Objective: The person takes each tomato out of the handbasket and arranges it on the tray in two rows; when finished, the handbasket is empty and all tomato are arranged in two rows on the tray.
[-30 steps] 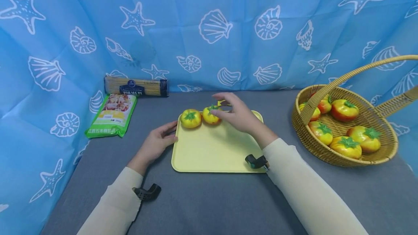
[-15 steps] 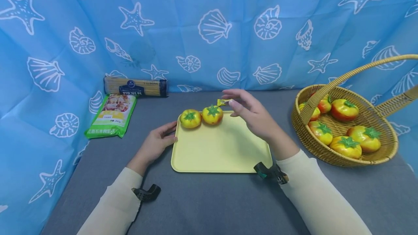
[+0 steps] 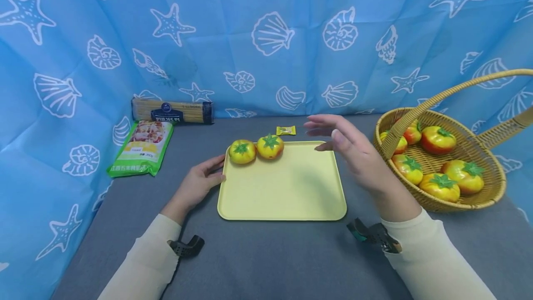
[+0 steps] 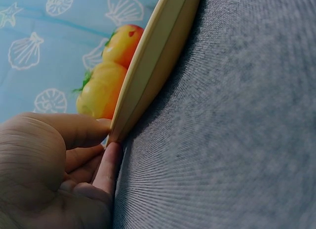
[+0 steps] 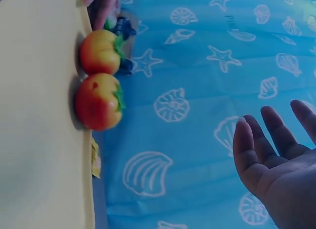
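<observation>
Two yellow-red tomatoes with green leafy tops, the left tomato (image 3: pixel 243 152) and the right tomato (image 3: pixel 270 146), sit side by side in the far left corner of a pale yellow tray (image 3: pixel 283 193). My left hand (image 3: pixel 199 183) pinches the tray's left rim; in the left wrist view the thumb (image 4: pixel 86 130) and a finger meet at the rim. Over the tray's right side, my right hand (image 3: pixel 354 156) is raised with fingers spread and loosely bent, holding nothing. The right wrist view shows its fingers (image 5: pixel 276 135) away from the tomatoes.
A wicker basket (image 3: pixel 387 179) with a tall handle holds several similar tomatoes at the right. A small yellow packet (image 3: pixel 285 130) lies behind the tray. At the back left are a spaghetti pack (image 3: pixel 172 111) and a green food bag (image 3: pixel 141 148). A blue curtain (image 3: pixel 233 27) hangs behind.
My right hand has moved away from the right tomato toward the basket, bringing the yellow packet and the tray's right edge into view. My left hand has stayed at the rim.
</observation>
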Demonstrator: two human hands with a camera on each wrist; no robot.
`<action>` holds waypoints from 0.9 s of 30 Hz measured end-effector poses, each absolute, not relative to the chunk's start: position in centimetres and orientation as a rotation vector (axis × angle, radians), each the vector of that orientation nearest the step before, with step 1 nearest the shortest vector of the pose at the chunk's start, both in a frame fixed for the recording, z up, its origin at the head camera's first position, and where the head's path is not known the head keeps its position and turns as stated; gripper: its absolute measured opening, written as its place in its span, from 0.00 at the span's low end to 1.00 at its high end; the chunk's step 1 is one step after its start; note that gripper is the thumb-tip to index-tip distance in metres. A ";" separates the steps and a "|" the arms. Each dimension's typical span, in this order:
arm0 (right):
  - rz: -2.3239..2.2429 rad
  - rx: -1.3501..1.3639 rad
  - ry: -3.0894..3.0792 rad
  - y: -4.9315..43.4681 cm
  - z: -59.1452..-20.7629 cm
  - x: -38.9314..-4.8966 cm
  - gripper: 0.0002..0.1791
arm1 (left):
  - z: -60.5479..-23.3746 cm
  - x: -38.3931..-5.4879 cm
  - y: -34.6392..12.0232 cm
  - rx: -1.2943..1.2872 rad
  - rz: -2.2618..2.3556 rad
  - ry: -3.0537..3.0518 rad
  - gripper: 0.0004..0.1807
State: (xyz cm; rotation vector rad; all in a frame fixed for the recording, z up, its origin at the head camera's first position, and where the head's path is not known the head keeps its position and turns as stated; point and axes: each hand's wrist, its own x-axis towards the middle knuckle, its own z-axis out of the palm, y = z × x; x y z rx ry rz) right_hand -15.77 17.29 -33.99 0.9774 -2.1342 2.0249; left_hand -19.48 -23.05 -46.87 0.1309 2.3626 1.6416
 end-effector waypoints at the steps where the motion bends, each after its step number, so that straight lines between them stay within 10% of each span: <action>1: 2.028 0.974 -2.131 17.6 -33.8 -15.5 0.29 | -46.9 -19.5 -23.1 0.128 1.641 2.362 0.37; 27: 2.261 1.266 -1.523 27.1 -31.2 -12.2 0.27 | -46.6 -19.4 -22.8 0.140 1.672 2.330 0.38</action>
